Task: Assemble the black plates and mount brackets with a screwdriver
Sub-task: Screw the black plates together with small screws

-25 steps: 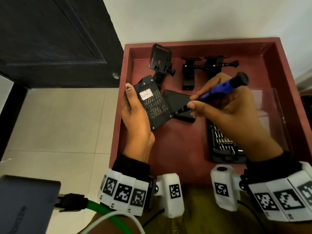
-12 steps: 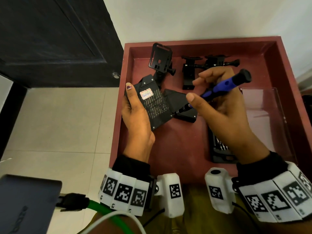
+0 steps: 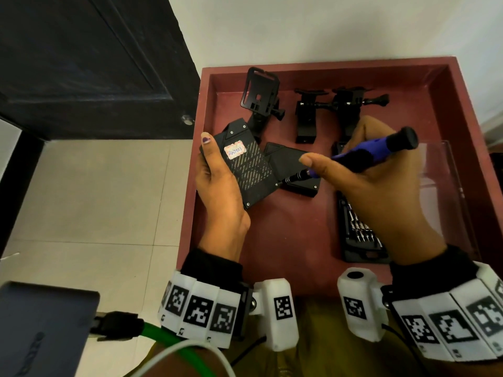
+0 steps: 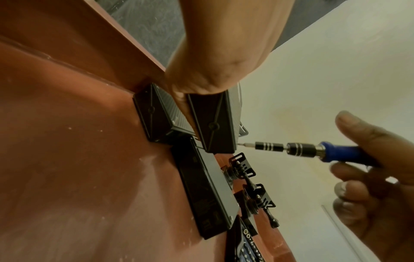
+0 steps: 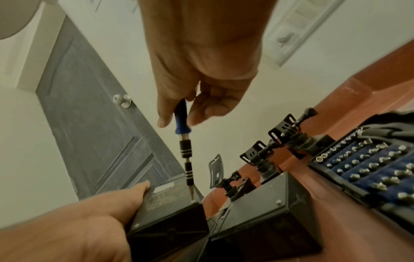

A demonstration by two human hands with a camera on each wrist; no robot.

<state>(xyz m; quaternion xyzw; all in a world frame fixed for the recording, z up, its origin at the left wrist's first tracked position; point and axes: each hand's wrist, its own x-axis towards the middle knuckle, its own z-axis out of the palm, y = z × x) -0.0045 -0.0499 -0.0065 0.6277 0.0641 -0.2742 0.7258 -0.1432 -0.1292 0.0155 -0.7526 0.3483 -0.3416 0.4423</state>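
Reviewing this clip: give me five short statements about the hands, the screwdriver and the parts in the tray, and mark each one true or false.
1. The left hand holds a black plate with a label on it. True.
2. The right hand holds a red screwdriver. False: the screwdriver has a blue and black handle.
3. The screwdriver tip sits at a corner screw of the held plate. True.
4. The bit set lies outside the tray. False: it lies inside the red tray, under the right hand.
5. All mount brackets are already fixed to the held plate. False: the brackets lie apart at the tray's far side.
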